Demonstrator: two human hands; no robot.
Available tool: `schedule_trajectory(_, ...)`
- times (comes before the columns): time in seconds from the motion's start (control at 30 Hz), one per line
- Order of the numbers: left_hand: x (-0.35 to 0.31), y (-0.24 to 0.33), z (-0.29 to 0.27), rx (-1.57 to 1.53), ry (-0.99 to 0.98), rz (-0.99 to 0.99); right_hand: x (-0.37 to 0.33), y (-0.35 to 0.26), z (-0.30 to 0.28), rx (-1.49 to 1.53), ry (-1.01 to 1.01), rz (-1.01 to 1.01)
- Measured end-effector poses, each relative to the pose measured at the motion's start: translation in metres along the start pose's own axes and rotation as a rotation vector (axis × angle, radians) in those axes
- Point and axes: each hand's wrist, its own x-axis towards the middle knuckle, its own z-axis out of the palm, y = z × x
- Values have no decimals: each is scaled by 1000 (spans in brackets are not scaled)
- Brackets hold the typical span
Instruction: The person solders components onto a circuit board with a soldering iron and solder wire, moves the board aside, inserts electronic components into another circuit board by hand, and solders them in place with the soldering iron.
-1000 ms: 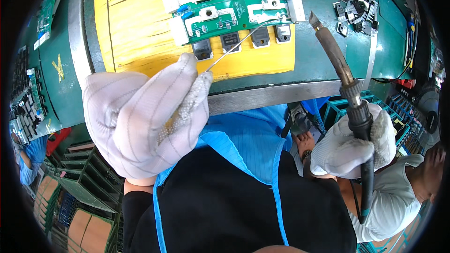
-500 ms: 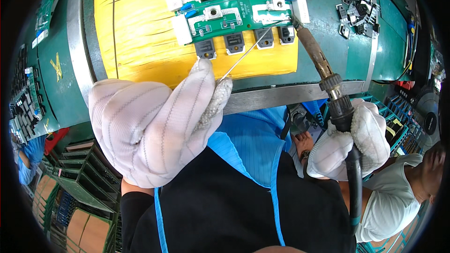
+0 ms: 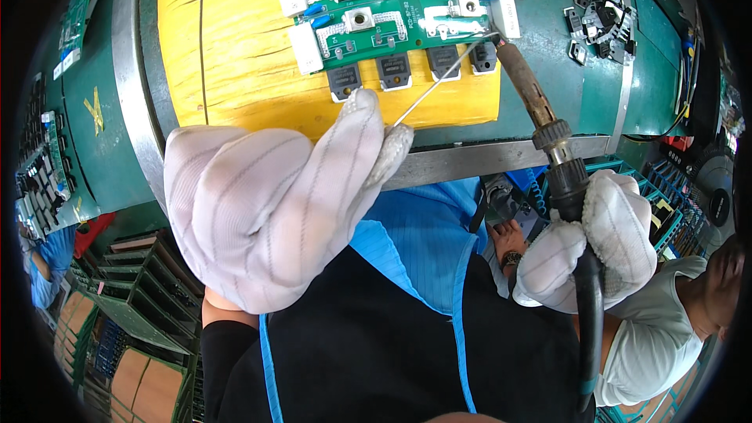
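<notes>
My left hand (image 3: 270, 207), in a white glove, pinches a thin length of solder wire (image 3: 435, 87) between thumb and forefinger. The wire slants up to the right edge of a green circuit board (image 3: 398, 5). My gloved right hand (image 3: 591, 247) is wrapped round the black handle of a soldering iron (image 3: 565, 180). The iron's tip meets the wire's end at the board's lower right corner, beside a white block (image 3: 505, 18). Several black flat components (image 3: 394, 71) stick out from the board's near edge. The board lies on a yellow block (image 3: 243, 55).
A heap of loose black components (image 3: 599, 12) lies on the green bench at the right. A metal strip (image 3: 486, 157) runs along the bench's near edge. Green racks (image 3: 145, 290) stand at lower left. Another person (image 3: 666, 321) is close by at lower right.
My left hand has shifted right and slightly up, feeding the wire closer to the corner. The soldering iron's tip has moved slightly right and down; the board has shifted a little right.
</notes>
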Motion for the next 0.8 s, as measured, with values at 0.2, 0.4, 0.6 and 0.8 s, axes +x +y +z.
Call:
schedule_trajectory(0.2, 2, -3, 1, -158, 35, -76, -4, -6, 3, -48, 131, 16)
schedule_trajectory(0.4, 3, -2, -4, -26, -50, -47, -7, 0, -1, -52, 35, 7)
schedule_trajectory(0.6, 0, 2, 2, -2, 12, -45, -8, 0, -1, -51, 25, 0)
schedule_trajectory(0.8, 3, 3, 0, 7, 5, -64, -11, 2, -4, -49, 31, -5)
